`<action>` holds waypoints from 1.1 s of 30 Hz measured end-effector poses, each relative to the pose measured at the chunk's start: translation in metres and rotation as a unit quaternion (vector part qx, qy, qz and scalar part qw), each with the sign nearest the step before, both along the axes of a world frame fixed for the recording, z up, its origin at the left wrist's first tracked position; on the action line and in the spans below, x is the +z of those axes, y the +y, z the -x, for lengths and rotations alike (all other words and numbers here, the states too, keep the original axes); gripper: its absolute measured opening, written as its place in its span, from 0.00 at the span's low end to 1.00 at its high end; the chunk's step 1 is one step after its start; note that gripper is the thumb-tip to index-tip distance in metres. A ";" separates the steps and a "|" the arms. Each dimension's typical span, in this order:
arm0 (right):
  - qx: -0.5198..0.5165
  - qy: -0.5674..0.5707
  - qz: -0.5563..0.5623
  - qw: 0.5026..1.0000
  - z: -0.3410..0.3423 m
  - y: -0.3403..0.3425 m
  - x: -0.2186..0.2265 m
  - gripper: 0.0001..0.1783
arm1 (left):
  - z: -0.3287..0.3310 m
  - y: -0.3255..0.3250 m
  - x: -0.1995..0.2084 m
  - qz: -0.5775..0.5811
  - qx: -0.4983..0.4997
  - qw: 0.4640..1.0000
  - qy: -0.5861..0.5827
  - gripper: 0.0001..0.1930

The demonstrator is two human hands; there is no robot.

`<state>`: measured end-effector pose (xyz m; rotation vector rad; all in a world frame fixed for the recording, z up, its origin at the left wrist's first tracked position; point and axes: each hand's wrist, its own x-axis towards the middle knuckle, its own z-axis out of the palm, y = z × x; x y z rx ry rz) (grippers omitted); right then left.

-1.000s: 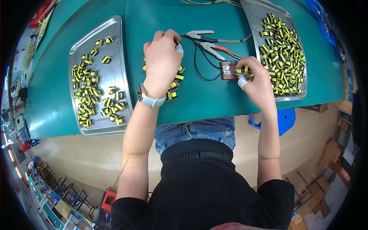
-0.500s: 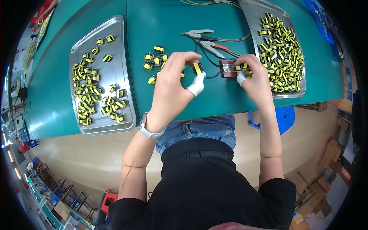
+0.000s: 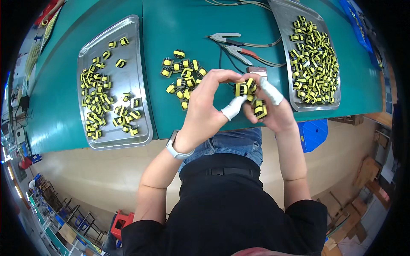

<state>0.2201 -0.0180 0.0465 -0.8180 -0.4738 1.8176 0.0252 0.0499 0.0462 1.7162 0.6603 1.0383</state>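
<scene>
My left hand (image 3: 205, 102), a white cover on its thumb, pinches a small yellow-and-black transformer (image 3: 238, 90) at my right hand's fingers. Palm turned up, my right hand (image 3: 277, 113) holds several of the same transformers; one of them, a loose transformer (image 3: 259, 109), lies by its palm. White wrapping also covers the right thumb. Just beyond the hands sits a brown block fixture (image 3: 257, 71), partly hidden by my right fingers. To the left of my left hand a loose group of transformers (image 3: 186, 73) rests on the green table.
A metal tray (image 3: 145, 106) with scattered transformers lies at the left. Another metal tray (image 3: 294, 106), heaped with them, is at the right. Two clip leads (image 3: 232, 52) with cables lie beyond the fixture. Below the table's edge stands a blue plastic stool (image 3: 314, 134).
My right hand has left the fixture, moved nearer and turned palm up, showing several transformers. My left hand has shifted right to meet it. More of the loose table group shows.
</scene>
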 end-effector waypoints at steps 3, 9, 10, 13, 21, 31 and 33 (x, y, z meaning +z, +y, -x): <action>-0.095 -0.067 -0.029 0.993 0.019 0.000 -0.002 0.20 | -0.004 -0.001 -0.001 -0.089 0.026 0.994 0.065 0.25; -0.073 -0.158 -0.016 0.985 -0.001 0.002 -0.007 0.14 | 0.002 0.001 -0.005 -0.004 -0.021 0.996 0.081 0.26; -0.049 -0.135 -0.003 0.990 -0.004 0.001 -0.007 0.14 | 0.003 0.002 -0.005 -0.004 -0.021 0.996 0.081 0.26; -0.083 -0.253 -0.001 0.964 -0.009 0.001 -0.008 0.13 | 0.004 0.011 -0.001 -0.185 0.032 0.967 0.171 0.28; -0.235 -0.551 0.062 0.798 -0.017 0.006 -0.023 0.12 | 0.040 0.035 -0.002 -0.221 0.030 0.845 0.486 0.33; -0.280 -0.546 0.058 0.788 -0.010 0.008 -0.029 0.15 | 0.043 0.051 -0.011 -0.198 0.067 0.872 0.444 0.36; -0.278 -0.551 0.062 0.784 -0.010 0.007 -0.029 0.15 | 0.044 0.053 -0.006 -0.191 0.046 0.877 0.438 0.35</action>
